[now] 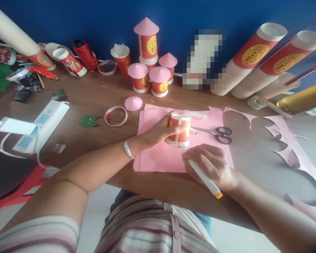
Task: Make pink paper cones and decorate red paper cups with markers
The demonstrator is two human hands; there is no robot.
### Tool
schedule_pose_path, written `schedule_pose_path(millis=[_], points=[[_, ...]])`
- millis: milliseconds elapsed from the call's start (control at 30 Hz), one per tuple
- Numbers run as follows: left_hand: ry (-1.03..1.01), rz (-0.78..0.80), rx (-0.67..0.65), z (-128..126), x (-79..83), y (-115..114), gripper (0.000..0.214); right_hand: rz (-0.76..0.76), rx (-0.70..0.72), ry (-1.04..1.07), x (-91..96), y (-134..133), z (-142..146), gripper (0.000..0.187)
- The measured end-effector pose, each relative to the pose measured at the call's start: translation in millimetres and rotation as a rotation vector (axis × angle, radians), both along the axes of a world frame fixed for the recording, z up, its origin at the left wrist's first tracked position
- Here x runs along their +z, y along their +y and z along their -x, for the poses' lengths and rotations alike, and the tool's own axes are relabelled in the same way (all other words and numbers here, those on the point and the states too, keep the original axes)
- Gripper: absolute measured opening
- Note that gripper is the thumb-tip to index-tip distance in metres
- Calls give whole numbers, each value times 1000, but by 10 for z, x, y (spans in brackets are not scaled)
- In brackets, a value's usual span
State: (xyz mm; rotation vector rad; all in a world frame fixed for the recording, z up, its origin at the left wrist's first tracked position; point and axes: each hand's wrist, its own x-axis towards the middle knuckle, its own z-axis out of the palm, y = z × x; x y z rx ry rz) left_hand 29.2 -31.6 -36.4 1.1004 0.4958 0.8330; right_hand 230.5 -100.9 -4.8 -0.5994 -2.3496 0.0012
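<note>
My left hand is wrapped round a red and white paper cup, holding it above a stack of pink paper. In my right hand is a white marker with an orange end, its other end close to the lower rim of the cup; whether it touches I cannot tell. Beside the cup lie scissors with black handles, their blades partly hidden behind the cup. Another pale marker rests on the paper behind it.
Red cups with pink paper cones stand at the back. Nearer are a loose pink cone and a tape roll. Stacked paper cups lean at right, above cut pink paper. A power strip lies left.
</note>
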Motion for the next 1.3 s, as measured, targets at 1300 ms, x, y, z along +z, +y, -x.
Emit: schedule_pose_path(millis=[1300], points=[[-6,-41,18,-15,4,-13,38,-69,-20,8,-50,0,-5,24]])
